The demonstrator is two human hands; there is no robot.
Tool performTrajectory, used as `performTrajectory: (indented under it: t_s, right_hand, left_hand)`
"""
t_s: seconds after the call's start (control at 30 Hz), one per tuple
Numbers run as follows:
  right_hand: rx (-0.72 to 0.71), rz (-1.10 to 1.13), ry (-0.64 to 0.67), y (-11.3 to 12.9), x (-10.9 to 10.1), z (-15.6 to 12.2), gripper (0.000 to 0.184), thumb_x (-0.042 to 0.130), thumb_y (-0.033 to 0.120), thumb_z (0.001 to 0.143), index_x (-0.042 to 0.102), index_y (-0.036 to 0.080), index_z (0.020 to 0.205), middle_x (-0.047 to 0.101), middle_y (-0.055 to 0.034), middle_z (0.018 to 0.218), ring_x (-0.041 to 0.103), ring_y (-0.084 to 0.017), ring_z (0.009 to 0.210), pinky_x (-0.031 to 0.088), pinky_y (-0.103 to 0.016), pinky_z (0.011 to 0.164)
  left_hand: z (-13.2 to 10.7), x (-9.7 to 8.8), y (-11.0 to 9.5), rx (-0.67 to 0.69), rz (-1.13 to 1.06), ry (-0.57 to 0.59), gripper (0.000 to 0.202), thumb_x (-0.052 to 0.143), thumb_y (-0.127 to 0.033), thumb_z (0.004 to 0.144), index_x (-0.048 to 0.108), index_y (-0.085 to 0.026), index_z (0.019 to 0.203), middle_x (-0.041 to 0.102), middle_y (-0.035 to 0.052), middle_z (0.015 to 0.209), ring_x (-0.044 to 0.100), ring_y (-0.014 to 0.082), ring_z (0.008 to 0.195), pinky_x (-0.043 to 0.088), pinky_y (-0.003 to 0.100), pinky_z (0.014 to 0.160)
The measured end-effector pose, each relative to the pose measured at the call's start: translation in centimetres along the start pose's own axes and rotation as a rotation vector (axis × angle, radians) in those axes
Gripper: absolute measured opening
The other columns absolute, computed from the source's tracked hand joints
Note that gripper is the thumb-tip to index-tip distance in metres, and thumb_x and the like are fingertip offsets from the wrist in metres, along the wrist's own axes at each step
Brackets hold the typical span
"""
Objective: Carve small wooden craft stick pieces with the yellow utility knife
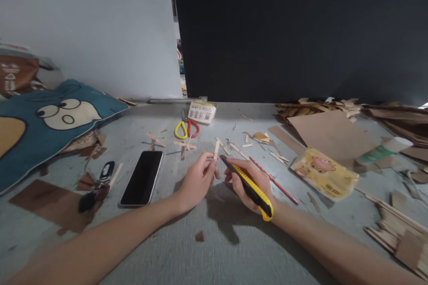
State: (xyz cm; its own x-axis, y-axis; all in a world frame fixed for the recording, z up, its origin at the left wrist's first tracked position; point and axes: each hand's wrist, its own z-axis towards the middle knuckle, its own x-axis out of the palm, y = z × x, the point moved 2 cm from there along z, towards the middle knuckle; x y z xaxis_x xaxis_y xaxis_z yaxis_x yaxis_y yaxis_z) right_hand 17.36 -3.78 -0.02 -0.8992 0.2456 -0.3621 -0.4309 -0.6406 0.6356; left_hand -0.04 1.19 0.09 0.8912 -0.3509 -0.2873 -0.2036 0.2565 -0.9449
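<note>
My left hand (pixel 198 179) pinches a pale wooden craft stick (pixel 216 148), which points up and away from me. In my right hand (pixel 249 182) is a yellow and black utility knife (pixel 252 187), its tip end close to the stick. Whether the blade touches the wood I cannot tell. Just beyond my hands lie small crossed-stick pieces (pixel 184 146) and several loose sticks (pixel 238 151). A red pencil (pixel 276 181) rests to the right of my right hand.
Left of my hands are a phone (pixel 142 178), keys (pixel 96 187) and a blue cushion (pixel 63 111). Scissors (pixel 186 129) lie by a white packet (pixel 202 112) at the back. To the right are a yellow tissue pack (pixel 324 173), a glue bottle (pixel 384 150) and cardboard (pixel 329 131).
</note>
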Motion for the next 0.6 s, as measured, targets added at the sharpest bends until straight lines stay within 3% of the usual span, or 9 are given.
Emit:
performTrajectory:
  t_s: [0.23,0.6]
  right_hand:
    - [0.006,0.043,-0.035,-0.16,0.06,-0.28,0.025,0.053,0.034,0.108,0.058,0.026,0.131,0.077,-0.0013,0.086,0.076,-0.017,0.068,0.062,-0.028,0.063]
    - [-0.019,0.030,-0.030,-0.10,-0.09,-0.45,0.023,0.051,0.038,0.109,0.059,0.026,0.128,0.076,-0.0023,0.085,0.075,-0.017,0.065,0.062,-0.029,0.061]
  left_hand:
    - [-0.67,0.06,-0.10,0.059,0.090,0.078,0.031,0.044,-0.049,0.109,0.055,-0.021,0.115,0.065,-0.0034,0.072,0.056,0.0128,0.059,0.043,0.026,0.061]
    - [-0.73,0.06,-0.39,0.048,0.138,0.066,0.034,0.042,-0.047,0.109,0.054,-0.022,0.129,0.067,-0.0028,0.073,0.061,0.0157,0.063,0.045,0.028,0.064]
